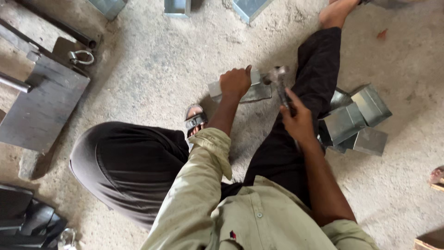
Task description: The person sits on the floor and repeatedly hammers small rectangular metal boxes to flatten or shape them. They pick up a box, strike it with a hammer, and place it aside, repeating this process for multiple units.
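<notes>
I sit on a concrete floor with my legs spread. My left hand (235, 82) presses down on a folded grey sheet-metal piece (255, 91) lying flat on the floor between my legs. A hammer (279, 82) is gripped by its handle in my right hand (297, 119); its metal head hovers just above the right end of the metal piece and looks blurred. My right leg in dark trousers (318, 74) stretches up past the piece.
A pile of folded sheet-metal boxes (356, 121) lies right of my right leg. More metal pieces (176, 7) sit at the top edge. A heavy steel plate (41, 102) with a shackle (82, 57) lies at left. Dark objects (25, 217) fill the bottom-left corner.
</notes>
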